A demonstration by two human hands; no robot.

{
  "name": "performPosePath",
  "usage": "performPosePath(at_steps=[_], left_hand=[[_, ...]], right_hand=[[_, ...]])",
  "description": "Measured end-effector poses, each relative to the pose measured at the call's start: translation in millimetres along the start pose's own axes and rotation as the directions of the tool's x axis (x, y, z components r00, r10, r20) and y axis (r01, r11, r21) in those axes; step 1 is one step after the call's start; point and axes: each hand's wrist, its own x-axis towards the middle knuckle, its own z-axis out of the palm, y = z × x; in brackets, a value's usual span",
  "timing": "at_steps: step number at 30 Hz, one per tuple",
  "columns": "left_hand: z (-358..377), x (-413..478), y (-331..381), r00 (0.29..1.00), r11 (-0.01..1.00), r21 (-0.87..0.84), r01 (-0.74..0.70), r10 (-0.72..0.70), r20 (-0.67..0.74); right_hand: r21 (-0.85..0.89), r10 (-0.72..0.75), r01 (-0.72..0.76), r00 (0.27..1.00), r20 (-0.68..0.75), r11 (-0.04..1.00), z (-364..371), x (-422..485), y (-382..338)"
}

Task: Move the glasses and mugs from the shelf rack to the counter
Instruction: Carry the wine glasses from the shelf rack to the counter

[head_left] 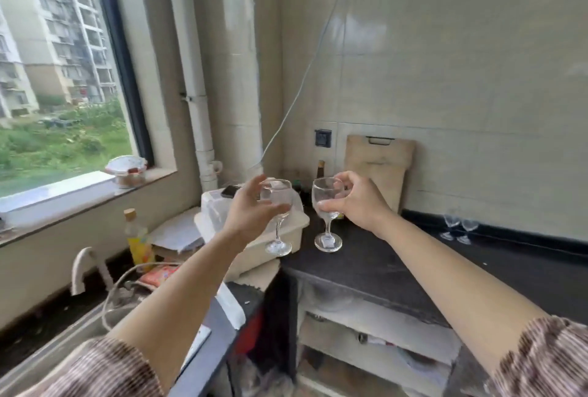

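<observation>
- Left hand (251, 205) grip closed around bowl of clear stemmed wine glass (276, 202); right hand (356, 202) likewise holds second stemmed glass (326, 202).
- Judged light, brittle, slippery: hold bowls, lower onto black desk (381, 256) gently.

Occluded, cropped and unresolved areas

The bowl of the left wine glass (277, 197) is partly covered by the left hand (251, 209). Two small glasses (458, 227) far back on the counter (477, 266) are blurred. Both sleeves are cut off by the bottom edge. The bottle (320, 168) behind the right wine glass (327, 205) is largely hidden.
</observation>
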Motion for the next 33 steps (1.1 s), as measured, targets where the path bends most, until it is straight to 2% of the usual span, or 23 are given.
performPosePath(at_steps=[6, 12, 18, 23, 28, 33], left_hand=[[121.9, 65.9, -9.0, 0.983, 0.999, -0.027, -0.035, 0.039, 0.179], [249.9, 145.8, -16.5, 0.946, 0.998, 0.023, -0.051, 0.041, 0.321], [369.4, 195.3, -28.9, 0.899, 0.999, -0.014, -0.038, 0.04, 0.435], [456.8, 213.4, -39.8, 0.829, 1.0, -0.011, -0.024, 0.026, 0.559], [546.8, 224.9, -43.6, 0.8, 0.997, 0.036, -0.075, 0.038, 0.599], [641.6, 239.0, -50.3, 0.768, 0.986, 0.105, -0.131, 0.034, 0.64]], right_hand=[[-0.089, 0.088, -0.1, 0.987, -0.131, 0.991, -85.3, 41.8, 77.7], [-0.143, 0.193, -0.227, 0.957, -0.216, 0.963, -158.1, 98.0, 153.3], [-0.139, 0.31, -0.368, 0.896, -0.317, 0.92, -218.2, 132.8, 227.0], [-0.151, 0.371, -0.437, 0.867, -0.334, 0.887, -264.7, 149.4, 285.8], [-0.198, 0.412, -0.49, 0.848, -0.333, 0.849, -315.7, 167.2, 350.3], [-0.234, 0.458, -0.518, 0.848, -0.268, 0.823, -373.7, 194.7, 428.3]])
